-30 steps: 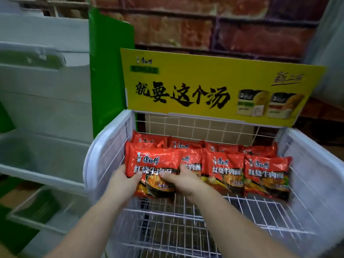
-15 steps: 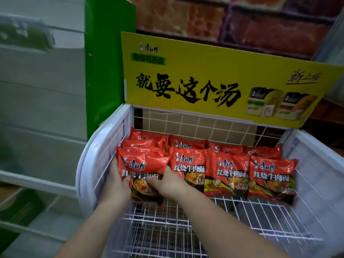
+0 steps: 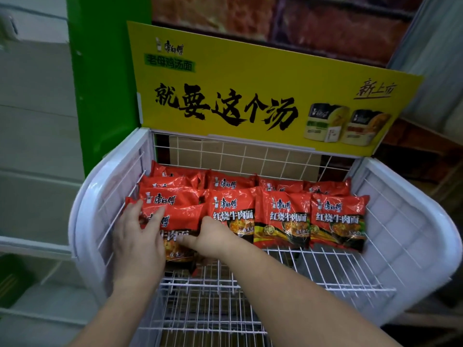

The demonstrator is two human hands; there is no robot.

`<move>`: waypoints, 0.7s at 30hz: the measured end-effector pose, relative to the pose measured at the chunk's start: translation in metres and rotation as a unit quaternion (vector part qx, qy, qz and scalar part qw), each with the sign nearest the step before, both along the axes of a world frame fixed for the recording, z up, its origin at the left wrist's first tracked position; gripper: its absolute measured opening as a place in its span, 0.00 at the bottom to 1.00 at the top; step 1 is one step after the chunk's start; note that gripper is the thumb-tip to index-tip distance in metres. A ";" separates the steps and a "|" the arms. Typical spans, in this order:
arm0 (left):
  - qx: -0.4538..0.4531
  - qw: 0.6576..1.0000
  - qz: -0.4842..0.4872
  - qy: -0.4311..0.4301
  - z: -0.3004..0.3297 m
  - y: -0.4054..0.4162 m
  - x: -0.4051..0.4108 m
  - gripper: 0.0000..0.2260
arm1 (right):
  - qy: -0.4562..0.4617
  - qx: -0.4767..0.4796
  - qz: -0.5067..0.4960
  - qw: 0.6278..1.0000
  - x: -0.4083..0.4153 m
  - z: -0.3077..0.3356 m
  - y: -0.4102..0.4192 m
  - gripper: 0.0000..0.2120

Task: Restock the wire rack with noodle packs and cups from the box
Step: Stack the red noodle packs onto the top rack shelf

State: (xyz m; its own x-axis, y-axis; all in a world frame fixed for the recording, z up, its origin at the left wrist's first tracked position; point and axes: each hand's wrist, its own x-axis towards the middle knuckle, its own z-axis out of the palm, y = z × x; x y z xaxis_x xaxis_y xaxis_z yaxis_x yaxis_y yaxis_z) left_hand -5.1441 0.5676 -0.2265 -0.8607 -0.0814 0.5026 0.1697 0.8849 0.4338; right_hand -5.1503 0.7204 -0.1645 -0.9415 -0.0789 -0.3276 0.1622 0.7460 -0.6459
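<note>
A white wire rack (image 3: 313,269) holds rows of red noodle packs (image 3: 283,219) along its back. At the front of the left column lies one more red noodle pack (image 3: 181,217), overlapping the packs behind it. My left hand (image 3: 136,239) rests flat on that pack's left part, fingers straight and spread. My right hand (image 3: 213,237) is at its right edge, thumb lying across the top and fingers curled down between this pack and its neighbour. No box or noodle cups are in view.
A yellow sign (image 3: 250,96) stands over the rack's back. White plastic walls (image 3: 416,236) close both sides. A green panel (image 3: 105,83) and pale shelving (image 3: 32,146) are at the left. Bare wire grid fills the rack's front.
The pack has gone down and back onto the left column. My left hand has left its edge and now lies flat on top. The view has shifted closer.
</note>
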 end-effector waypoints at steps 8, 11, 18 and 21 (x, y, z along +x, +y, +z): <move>-0.010 0.999 -0.021 0.050 0.001 0.009 0.000 0.19 | -0.011 -0.056 -0.023 0.998 0.009 0.014 0.019 0.23; 0.014 0.995 -0.054 0.078 0.010 0.037 0.009 0.17 | -0.024 -0.131 -0.054 0.990 0.024 0.024 0.035 0.23; 0.040 0.990 -0.107 0.086 0.029 0.131 0.053 0.14 | 0.037 -0.102 -0.102 0.989 0.081 0.046 0.126 0.15; 0.045 0.988 -0.127 0.078 0.034 0.181 0.089 0.13 | 0.055 -0.107 -0.120 0.986 0.128 0.051 0.182 0.09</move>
